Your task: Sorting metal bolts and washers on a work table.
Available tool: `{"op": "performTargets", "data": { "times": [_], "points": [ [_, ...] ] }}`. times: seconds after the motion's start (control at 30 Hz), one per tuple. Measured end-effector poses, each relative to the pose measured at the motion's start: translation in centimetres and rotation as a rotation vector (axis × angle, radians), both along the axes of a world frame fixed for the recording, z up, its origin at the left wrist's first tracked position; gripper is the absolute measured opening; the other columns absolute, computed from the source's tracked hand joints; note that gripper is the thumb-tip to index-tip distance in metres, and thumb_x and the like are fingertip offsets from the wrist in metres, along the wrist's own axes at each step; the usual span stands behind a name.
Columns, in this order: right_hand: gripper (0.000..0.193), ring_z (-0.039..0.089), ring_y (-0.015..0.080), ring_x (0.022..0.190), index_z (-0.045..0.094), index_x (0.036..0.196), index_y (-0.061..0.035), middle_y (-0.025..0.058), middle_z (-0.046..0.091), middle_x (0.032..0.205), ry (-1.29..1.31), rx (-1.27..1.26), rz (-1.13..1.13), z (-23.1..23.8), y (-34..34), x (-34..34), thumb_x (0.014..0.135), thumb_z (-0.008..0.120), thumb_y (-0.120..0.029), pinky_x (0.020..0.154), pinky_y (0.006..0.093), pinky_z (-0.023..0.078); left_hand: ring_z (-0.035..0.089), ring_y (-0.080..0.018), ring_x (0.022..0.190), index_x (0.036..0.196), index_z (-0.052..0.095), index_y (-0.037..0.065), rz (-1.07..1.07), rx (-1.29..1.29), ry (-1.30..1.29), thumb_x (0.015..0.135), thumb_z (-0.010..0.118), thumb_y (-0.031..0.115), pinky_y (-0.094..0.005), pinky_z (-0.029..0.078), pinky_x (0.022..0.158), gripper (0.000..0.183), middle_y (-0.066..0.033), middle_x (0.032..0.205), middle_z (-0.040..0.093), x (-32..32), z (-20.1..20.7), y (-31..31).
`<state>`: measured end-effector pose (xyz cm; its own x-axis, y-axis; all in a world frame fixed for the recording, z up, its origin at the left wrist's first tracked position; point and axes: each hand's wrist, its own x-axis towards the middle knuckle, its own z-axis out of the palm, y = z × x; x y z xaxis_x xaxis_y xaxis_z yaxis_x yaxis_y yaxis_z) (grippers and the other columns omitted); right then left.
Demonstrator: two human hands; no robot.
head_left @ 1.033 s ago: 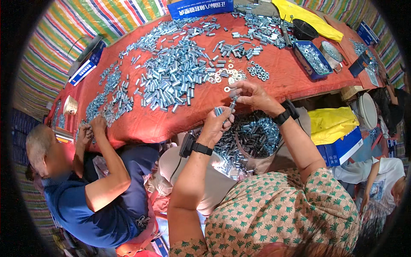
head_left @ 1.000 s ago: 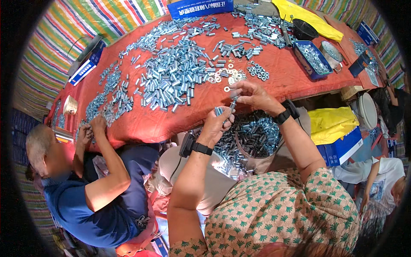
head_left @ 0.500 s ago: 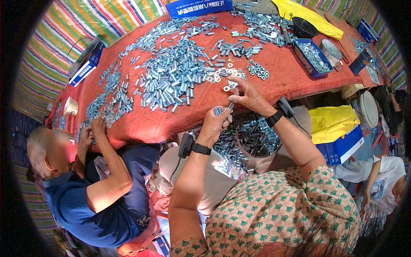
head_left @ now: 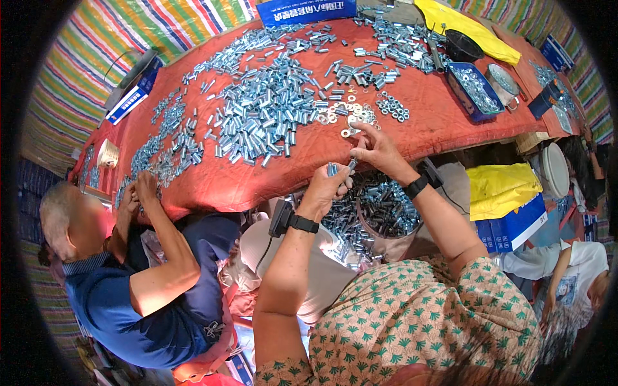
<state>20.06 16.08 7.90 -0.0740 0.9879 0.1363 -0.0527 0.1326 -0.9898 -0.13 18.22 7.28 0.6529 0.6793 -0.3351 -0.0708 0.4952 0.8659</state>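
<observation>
Over the near edge of the red-covered table, my left hand (head_left: 327, 191) is closed around short silver metal sleeves (head_left: 332, 170). A slim metal piece (head_left: 352, 163), perhaps a bolt, sticks up from its fingertips. My right hand (head_left: 380, 154) is just right of it, with its thumb close to that piece. Its index finger reaches toward pale flat washers (head_left: 346, 133) on the cloth, thumb and index apart. Whether a small part touches its other fingers is hidden. Hex nuts (head_left: 393, 107) lie beyond, and a big heap of silver sleeves (head_left: 257, 109) spreads to the left.
Below my hands a round tub (head_left: 386, 237) holds dark and silver metal parts. A co-worker (head_left: 135, 289) sorts small parts at the left. A blue tray (head_left: 475, 90), a black bowl (head_left: 463, 46) and a yellow sheet (head_left: 473, 29) are at the back right.
The view has shifted slightly. My right index finger has come down a little nearer the washers; my left hand keeps its hold on the sleeves.
</observation>
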Motion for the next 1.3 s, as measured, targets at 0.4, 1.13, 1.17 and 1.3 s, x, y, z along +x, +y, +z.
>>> {"op": "performTargets", "data": {
  "times": [0.4, 1.13, 1.17, 1.3],
  "points": [
    [0.061, 0.06, 0.0077, 0.087, 0.037, 0.141, 0.0009, 0.0052, 0.066, 0.096, 0.176, -0.086, -0.079, 1.0, -0.8, -1.6, 0.088, 0.066, -0.003, 0.074, 0.0234, 0.049, 0.041, -0.0037, 0.05, 0.096, 0.059, 0.003, 0.019, -0.03, -0.041, 0.094, 0.063, 0.027, -0.0167, 0.03, 0.042, 0.024, -0.0001, 0.069, 0.058, -0.9, -0.2, 0.1],
    [0.039, 0.066, 0.032, 0.088, 0.054, 0.123, -0.0028, 0.019, 0.067, 0.095, -0.706, 0.46, -0.456, 1.7, 10.3, 1.2, 0.085, 0.059, 0.0, 0.072, 0.0395, 0.052, 0.055, -0.0078, 0.063, 0.111, 0.056, -0.002, 0.217, -0.113, -0.086, 0.094, 0.051, 0.009, -0.0165, 0.034, 0.043, 0.02, -0.0122, 0.096, 0.065, -2.6, 0.7, 2.2],
    [0.039, 0.065, 0.0346, 0.087, 0.055, 0.122, -0.0032, 0.0195, 0.066, 0.092, -0.827, 0.557, -0.437, 1.7, 11.3, 1.0, 0.083, 0.058, 0.001, 0.071, 0.0414, 0.052, 0.056, -0.0076, 0.063, 0.112, 0.056, -0.002, 0.21, -0.11, -0.08, 0.094, 0.052, 0.009, -0.0165, 0.035, 0.044, 0.021, -0.0118, 0.097, 0.065, -2.7, 0.6, 2.3],
    [0.027, 0.061, 0.0389, 0.079, 0.058, 0.104, -0.0029, 0.0194, 0.063, 0.08, -1.12, 0.635, -0.387, 0.3, 15.0, 1.8, 0.078, 0.055, 0.004, 0.065, 0.0461, 0.048, 0.056, -0.0072, 0.064, 0.117, 0.056, 0.0, 0.142, -0.093, -0.077, 0.097, 0.052, 0.013, -0.016, 0.035, 0.044, 0.025, -0.0103, 0.097, 0.066, -2.1, 0.7, 2.7]
  ]
}}
